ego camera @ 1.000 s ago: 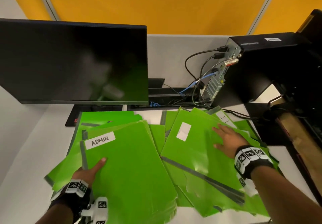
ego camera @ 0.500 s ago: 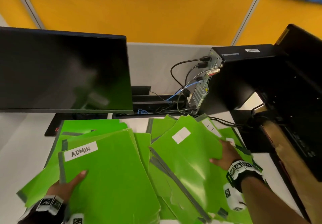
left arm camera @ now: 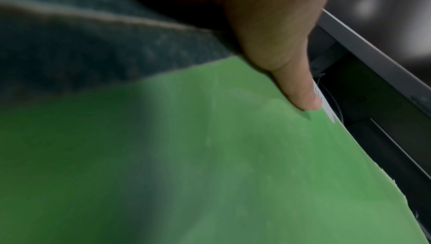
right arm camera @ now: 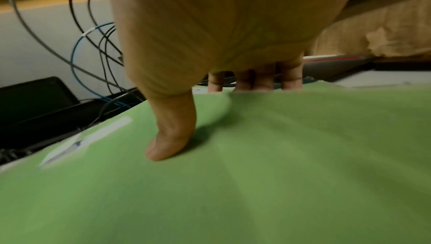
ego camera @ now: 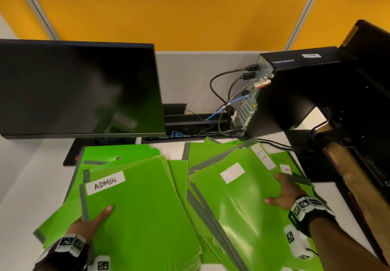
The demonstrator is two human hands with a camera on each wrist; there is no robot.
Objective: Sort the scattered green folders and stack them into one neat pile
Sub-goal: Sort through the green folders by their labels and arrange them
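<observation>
Several green folders lie fanned over the white desk (ego camera: 31, 178). On the left, the stack topped by the folder labelled ADMIN (ego camera: 137, 213) is held at its near left edge by my left hand (ego camera: 92, 222), thumb on top (left arm camera: 300, 89), fingers hidden beneath. On the right, my right hand (ego camera: 282, 192) grips the right edge of a folder with a blank white label (ego camera: 238, 203): the thumb presses on top (right arm camera: 168, 141) and the fingers curl under the edge (right arm camera: 254, 80). Folders marked IT (ego camera: 261, 156) and H (ego camera: 286, 169) lie below it.
A black monitor (ego camera: 78, 89) stands at the back left, its base behind the folders. A black computer tower (ego camera: 295, 93) with plugged cables (ego camera: 223, 110) sits at the back right. Dark equipment and a brown padded piece (ego camera: 354, 178) line the desk's right edge.
My right hand went from lying flat on the blank-label folder to gripping its right edge, and that edge has lifted. The left hand keeps its hold on the ADMIN stack.
</observation>
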